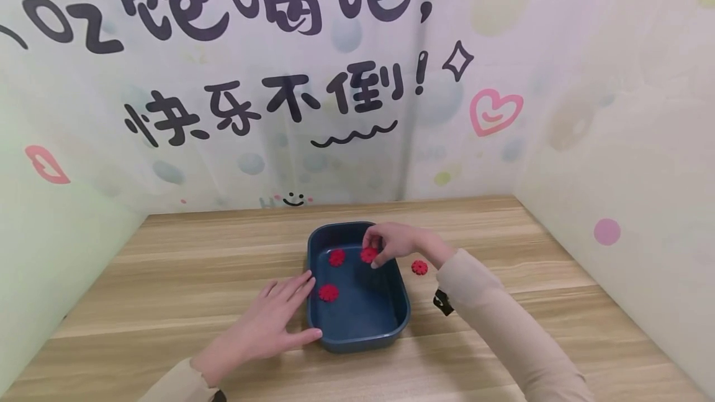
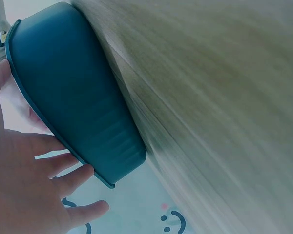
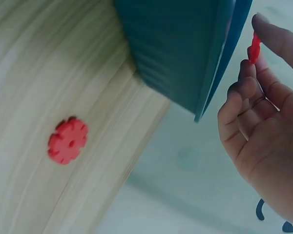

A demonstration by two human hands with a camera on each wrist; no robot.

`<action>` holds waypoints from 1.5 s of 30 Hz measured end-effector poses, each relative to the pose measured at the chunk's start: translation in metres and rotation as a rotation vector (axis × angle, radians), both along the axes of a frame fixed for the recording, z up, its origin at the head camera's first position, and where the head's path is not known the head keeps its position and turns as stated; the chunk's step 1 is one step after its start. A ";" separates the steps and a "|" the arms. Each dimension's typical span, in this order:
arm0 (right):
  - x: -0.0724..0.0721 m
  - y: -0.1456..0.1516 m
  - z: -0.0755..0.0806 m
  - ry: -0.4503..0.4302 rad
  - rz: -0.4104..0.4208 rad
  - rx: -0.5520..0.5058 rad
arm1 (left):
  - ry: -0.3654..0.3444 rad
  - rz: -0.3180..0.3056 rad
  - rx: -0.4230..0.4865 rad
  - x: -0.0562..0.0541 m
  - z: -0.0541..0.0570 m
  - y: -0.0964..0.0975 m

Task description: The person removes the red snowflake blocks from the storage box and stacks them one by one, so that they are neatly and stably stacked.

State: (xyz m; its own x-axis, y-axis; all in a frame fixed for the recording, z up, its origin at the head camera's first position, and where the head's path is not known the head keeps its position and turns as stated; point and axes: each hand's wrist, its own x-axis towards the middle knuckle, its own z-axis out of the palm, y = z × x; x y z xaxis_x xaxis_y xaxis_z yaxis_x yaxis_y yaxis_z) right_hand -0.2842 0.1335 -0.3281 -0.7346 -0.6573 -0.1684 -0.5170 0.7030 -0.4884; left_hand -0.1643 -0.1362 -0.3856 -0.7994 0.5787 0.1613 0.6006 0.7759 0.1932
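Red notched disc (image 1: 368,255) sits at the fingertips of the right hand (image 1: 394,242), pinched between thumb and finger, well clear of the palm; the right wrist view shows it edge-on, held higher than the rim of the blue tray (image 1: 360,315). From the head view it appears over the tray's right side. Two similar discs, a far one (image 1: 337,257) and a near one (image 1: 328,293), lie inside toward the left, apart from that grip. One loose disc (image 1: 419,267) rests on the wooden table (image 1: 223,253), just right of the tray. The left hand (image 1: 270,321) grips nothing, its extended fingers and thumb touching the tray's left side.
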 end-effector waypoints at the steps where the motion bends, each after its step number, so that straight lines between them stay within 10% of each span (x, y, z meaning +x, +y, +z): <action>1: 0.001 0.003 0.000 -0.004 -0.003 -0.009 | 0.000 0.001 -0.001 0.000 0.000 0.000; 45: 0.004 0.107 -0.071 0.094 -0.096 -0.187 | 0.010 -0.010 -0.002 -0.001 -0.001 -0.001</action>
State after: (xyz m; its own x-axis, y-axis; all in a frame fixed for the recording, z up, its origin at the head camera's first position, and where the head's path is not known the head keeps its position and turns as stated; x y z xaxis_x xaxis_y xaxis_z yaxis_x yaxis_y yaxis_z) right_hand -0.2803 0.2401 -0.3992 -0.8020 -0.5969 0.0219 -0.5014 0.6529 -0.5678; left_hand -0.1648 -0.1376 -0.3865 -0.7922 0.5866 0.1685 0.6100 0.7703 0.1859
